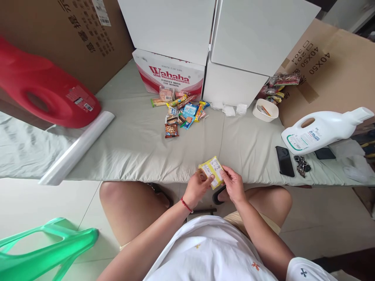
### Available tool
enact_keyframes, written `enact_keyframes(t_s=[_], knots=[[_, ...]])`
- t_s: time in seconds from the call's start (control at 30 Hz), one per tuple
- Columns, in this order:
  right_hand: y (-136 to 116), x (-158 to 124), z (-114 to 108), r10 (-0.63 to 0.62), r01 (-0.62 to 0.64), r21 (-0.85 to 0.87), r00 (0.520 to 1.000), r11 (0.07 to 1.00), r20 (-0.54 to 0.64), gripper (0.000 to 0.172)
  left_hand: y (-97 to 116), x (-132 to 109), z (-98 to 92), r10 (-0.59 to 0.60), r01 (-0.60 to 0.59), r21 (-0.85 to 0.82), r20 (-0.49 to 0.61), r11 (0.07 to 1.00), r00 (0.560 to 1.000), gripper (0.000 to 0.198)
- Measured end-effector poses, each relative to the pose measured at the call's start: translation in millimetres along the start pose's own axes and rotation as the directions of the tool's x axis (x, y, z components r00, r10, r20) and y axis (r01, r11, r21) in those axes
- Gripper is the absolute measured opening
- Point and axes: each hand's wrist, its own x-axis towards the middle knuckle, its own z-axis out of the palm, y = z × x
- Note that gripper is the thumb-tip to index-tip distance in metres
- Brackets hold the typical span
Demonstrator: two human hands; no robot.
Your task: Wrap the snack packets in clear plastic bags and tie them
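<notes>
Both of my hands grip a yellow snack packet (211,168) with a white printed label, held over the front edge of the cloth-covered surface. My left hand (199,188) has its thumb across the label at the packet's lower left. At the right side of the packet, my right hand (233,184) pinches its edge. Farther off on the cloth lies a loose pile of wrapped snacks (189,111) in blue, yellow, red and brown, with a brown cookie packet (171,130) at its near end.
Behind the pile stands a Wahaha carton (172,74). A white bowl (266,110) holds a small packet. Right are a white detergent bottle (325,128), a phone (284,161) and keys (302,165). Left are a red jug (55,89), a plastic roll (77,148) and a green stool (52,246).
</notes>
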Motion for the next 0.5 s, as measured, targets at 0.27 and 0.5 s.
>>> enact_keyframes(t_s=[0.27,0.5], knots=[[-23,112,-101,-0.065,0.041,-0.068,0.913,0.997,-0.403,0.058,49,16,-90.9,0.447,-0.253,0.586,-0.211,0.770,0.869,0.037],[-53,230,-168,-0.189,-0.111,-0.468,0.816,0.877,-0.547,0.042,61,46,-158.7,0.654,-0.070,0.967,-0.111,0.244,0.748,0.049]])
